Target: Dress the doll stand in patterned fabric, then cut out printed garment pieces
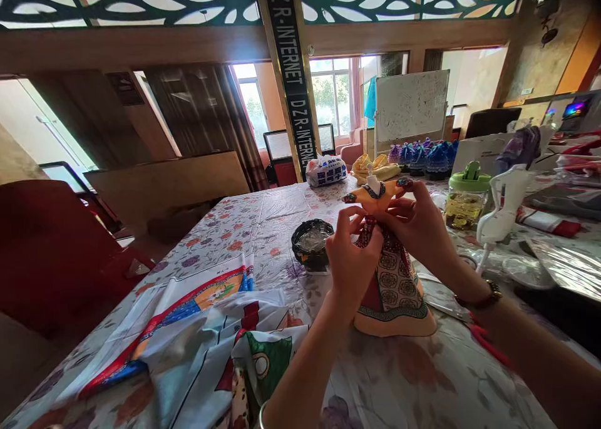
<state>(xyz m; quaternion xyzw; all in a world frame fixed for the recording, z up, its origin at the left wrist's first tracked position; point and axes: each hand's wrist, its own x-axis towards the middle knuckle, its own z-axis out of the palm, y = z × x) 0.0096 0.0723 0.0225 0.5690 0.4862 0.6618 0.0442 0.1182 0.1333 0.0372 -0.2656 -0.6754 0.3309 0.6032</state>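
A small doll-sized dress (pixel 397 275) with an orange top and a patterned dark red skirt stands upright on a little white dress form (pixel 374 183). My left hand (pixel 353 247) pinches the fabric at the waist from the front left. On the other side, my right hand (pixel 413 219) has its fingers closed at the waist and bodice, close to the right sleeve. What exactly lies between the fingertips is partly hidden. Left of the dress is a black woven basket (pixel 312 244) with clear plastic in it.
Printed fabric (pixel 201 329) lies at the front left of the flower-patterned tablecloth (pixel 270 216). To the right stand a green-lidded jar (pixel 467 197) and a bare white mannequin (pixel 502 206). Scissors (pixel 446 310) lie beside the skirt. Small blue and purple dresses (pixel 427 156) stand farther back.
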